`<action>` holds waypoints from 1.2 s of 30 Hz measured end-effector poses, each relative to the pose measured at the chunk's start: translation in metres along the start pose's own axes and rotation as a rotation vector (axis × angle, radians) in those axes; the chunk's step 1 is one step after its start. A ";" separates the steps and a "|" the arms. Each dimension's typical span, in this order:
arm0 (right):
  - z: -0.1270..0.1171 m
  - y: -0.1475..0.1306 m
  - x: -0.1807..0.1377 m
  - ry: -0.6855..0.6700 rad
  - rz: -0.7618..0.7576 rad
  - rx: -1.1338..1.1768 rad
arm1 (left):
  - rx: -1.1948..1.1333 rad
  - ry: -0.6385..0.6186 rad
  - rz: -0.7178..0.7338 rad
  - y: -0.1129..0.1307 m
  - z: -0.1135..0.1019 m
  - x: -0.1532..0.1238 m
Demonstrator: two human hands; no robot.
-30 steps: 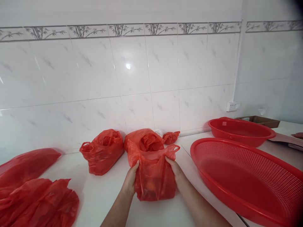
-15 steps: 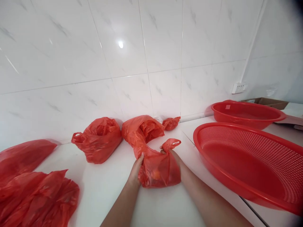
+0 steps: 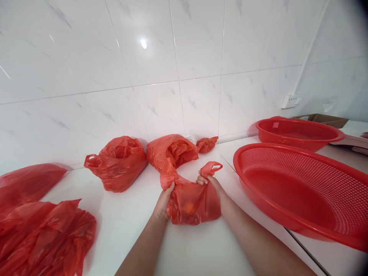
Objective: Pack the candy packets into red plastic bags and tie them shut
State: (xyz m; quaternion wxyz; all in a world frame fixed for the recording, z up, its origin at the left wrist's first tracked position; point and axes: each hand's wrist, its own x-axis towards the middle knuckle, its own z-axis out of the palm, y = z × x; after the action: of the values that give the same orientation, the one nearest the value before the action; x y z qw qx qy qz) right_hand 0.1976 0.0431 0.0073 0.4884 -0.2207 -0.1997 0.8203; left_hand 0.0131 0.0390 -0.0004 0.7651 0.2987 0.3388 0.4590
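Note:
Between my hands a red plastic bag stands on the white table, with an orange item faintly showing through its front. My left hand is closed on the bag's left upper edge, thumb on top. My right hand grips the right upper edge, fingers curled over it, and a loop handle sticks up above them. Behind it, touching or nearly touching the held bag's left handle, lies another red bag with an open mouth. A fuller red bag sits to its left.
A large red perforated basket fills the right side, with a red basin behind it. Crumpled red bags lie at the front left. A small knotted red bag rests by the tiled wall. A cardboard box stands far right.
My right hand's fingers now show over the bag's edge, where they were mostly hidden before. The bag's top is drawn wider, and the view has tilted slightly.

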 end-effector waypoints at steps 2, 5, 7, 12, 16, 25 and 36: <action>0.003 0.000 -0.002 -0.013 0.065 0.019 | -0.045 -0.001 0.035 0.000 0.002 -0.001; 0.006 0.002 -0.001 -0.036 0.120 0.012 | -0.075 -0.058 0.024 0.002 0.003 -0.003; 0.007 0.003 0.001 -0.052 0.094 0.007 | -0.100 -0.095 -0.014 0.004 0.004 -0.004; 0.002 0.008 0.004 -0.069 0.063 -0.013 | -0.208 -0.094 -0.062 0.006 0.002 -0.004; -0.001 0.010 0.004 -0.080 0.090 -0.039 | -0.252 -0.072 -0.059 0.005 -0.001 -0.002; 0.000 0.009 0.012 -0.061 -0.079 -0.118 | -0.101 0.012 0.048 0.002 -0.006 0.002; 0.009 0.028 0.013 -0.030 -0.184 -0.567 | -0.046 -0.081 0.058 0.002 -0.003 0.001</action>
State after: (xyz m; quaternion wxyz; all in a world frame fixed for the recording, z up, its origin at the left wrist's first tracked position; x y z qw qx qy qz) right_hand 0.1670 0.0411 -0.0024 0.4765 -0.3171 -0.4470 0.6874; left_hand 0.0103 0.0411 -0.0006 0.7711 0.3089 0.2882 0.4764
